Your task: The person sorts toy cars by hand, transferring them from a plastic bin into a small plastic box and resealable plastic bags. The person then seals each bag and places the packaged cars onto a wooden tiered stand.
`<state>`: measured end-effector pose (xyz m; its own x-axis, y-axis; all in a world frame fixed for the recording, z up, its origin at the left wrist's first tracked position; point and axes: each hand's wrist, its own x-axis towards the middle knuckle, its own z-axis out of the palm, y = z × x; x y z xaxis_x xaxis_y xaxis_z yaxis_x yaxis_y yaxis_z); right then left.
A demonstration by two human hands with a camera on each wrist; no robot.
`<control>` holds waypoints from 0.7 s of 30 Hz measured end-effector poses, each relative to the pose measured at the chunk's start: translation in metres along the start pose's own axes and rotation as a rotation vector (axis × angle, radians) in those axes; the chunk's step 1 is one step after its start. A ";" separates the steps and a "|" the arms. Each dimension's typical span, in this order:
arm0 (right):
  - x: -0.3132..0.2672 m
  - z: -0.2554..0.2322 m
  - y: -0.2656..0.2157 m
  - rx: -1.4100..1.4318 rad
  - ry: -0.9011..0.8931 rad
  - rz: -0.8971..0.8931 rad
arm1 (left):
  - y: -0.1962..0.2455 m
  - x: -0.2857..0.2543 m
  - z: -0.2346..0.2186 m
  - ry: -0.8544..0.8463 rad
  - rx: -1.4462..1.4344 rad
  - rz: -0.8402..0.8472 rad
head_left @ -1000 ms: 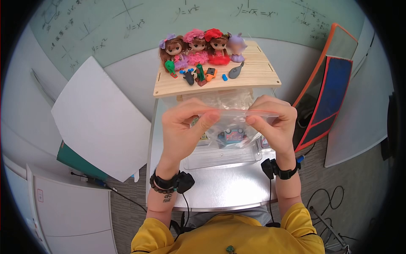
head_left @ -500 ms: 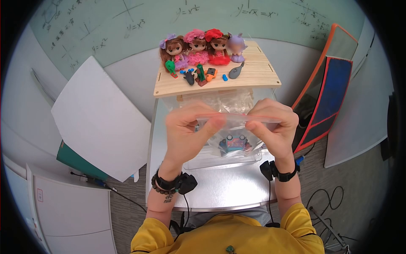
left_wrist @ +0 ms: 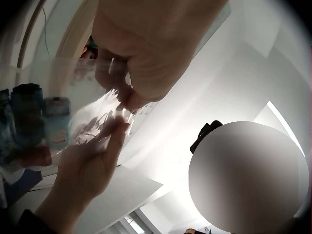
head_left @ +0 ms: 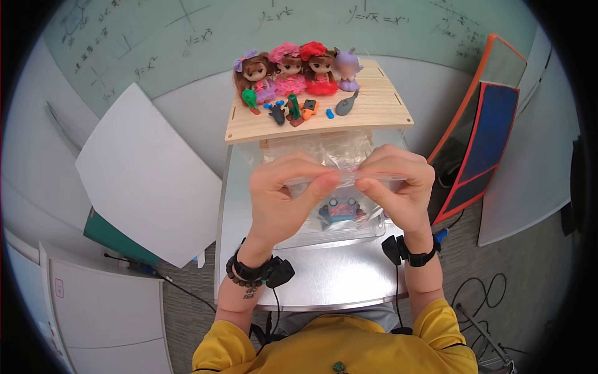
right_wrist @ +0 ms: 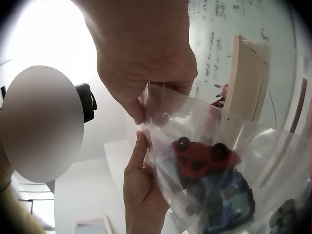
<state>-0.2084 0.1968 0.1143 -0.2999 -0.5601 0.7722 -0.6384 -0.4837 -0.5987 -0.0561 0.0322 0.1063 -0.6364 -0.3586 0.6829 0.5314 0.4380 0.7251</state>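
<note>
A clear zip bag (head_left: 311,234) with a red seal line hangs between both hands above the metal table. The left hand (head_left: 283,196) pinches its top edge left of the middle, thumb against curled fingers. Close beside it, the right hand (head_left: 402,190) pinches the same edge; the two thumb tips are nearly together. Inside the bag is a blue and pink toy car (head_left: 341,210). The right wrist view shows a red toy car (right_wrist: 202,158) and blue toys (right_wrist: 226,202) in the bag. Through the plastic in the left wrist view, a light-blue toy (left_wrist: 57,122) is visible.
Behind the hands, a wooden shelf (head_left: 374,112) holds several dolls (head_left: 288,70) and small toys, including a grey one (head_left: 346,104). A clear plastic tray (head_left: 299,239) lies on the metal table (head_left: 330,274) under the bag. A white panel (head_left: 149,174) leans at the left.
The left hand has moved right along the bag's edge, closer to the right hand, which has shifted slightly left. The toy car hangs a little lower than a second ago.
</note>
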 end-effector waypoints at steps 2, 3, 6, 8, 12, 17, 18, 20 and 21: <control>0.000 0.001 -0.003 -0.002 -0.005 0.025 | -0.001 0.000 -0.001 -0.014 0.025 0.028; 0.000 0.002 -0.003 -0.002 -0.005 0.025 | -0.002 0.000 0.000 0.003 0.012 0.046; 0.000 0.003 -0.003 -0.003 -0.014 0.042 | -0.001 -0.001 0.003 0.037 -0.003 0.043; 0.000 0.002 -0.003 -0.004 -0.013 0.020 | -0.002 0.000 0.004 0.051 -0.007 0.022; 0.000 0.002 -0.002 -0.009 -0.041 0.000 | -0.004 0.001 0.003 -0.039 0.010 0.037; 0.001 0.004 -0.005 -0.033 -0.072 0.038 | -0.004 0.000 0.002 -0.041 0.047 0.050; 0.002 0.004 -0.006 -0.033 -0.072 0.038 | -0.004 0.000 0.003 -0.032 0.050 0.054; 0.003 0.003 -0.007 -0.021 -0.081 0.043 | -0.005 0.000 0.004 -0.025 0.052 0.060; 0.003 0.003 -0.006 -0.022 -0.080 0.043 | -0.005 0.001 0.004 -0.042 0.074 0.061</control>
<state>-0.2031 0.1963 0.1199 -0.2706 -0.6322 0.7260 -0.6418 -0.4436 -0.6255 -0.0616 0.0335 0.1032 -0.6281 -0.2952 0.7200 0.5280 0.5180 0.6730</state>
